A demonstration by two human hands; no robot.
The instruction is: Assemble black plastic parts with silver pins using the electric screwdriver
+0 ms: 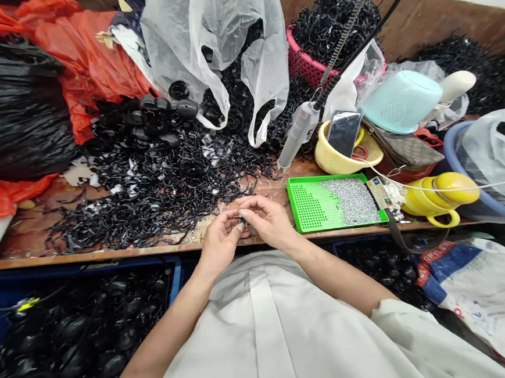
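Head camera is looking down on a worn wooden workbench (28, 233) that is running along a brown wall panel, with a pale wall showing above it. Most of the bench is lying under a tangled heap of thin black plastic strips (148, 191), glossy and curled, with rounded black caps (159, 115) piling up behind them. Crumpled orange bags (80, 57) and a shiny black bag (10, 109) are filling the left, and a translucent white bag (223, 34) is slumping at the centre. A pink basket (304, 62) is holding more black pieces. To the right, a green perforated tray (310, 208) is carrying a grey drift of tiny metal pins (too small to tell apart), just beside a yellow bowl (328, 157) with a phone (344, 132) leaning in it. A grey electric screwdriver (296, 133) is hanging on a coiled cable. Blue bins (176, 276) below the bench edge are holding dark rounded parts.

Both forearms are reaching forward over a pale garment, the hands meeting at the bench's front edge. The left hand (219, 241) and right hand (270, 219) are pinching a small black part (241, 220) between their fingertips, fingers curled closed around it
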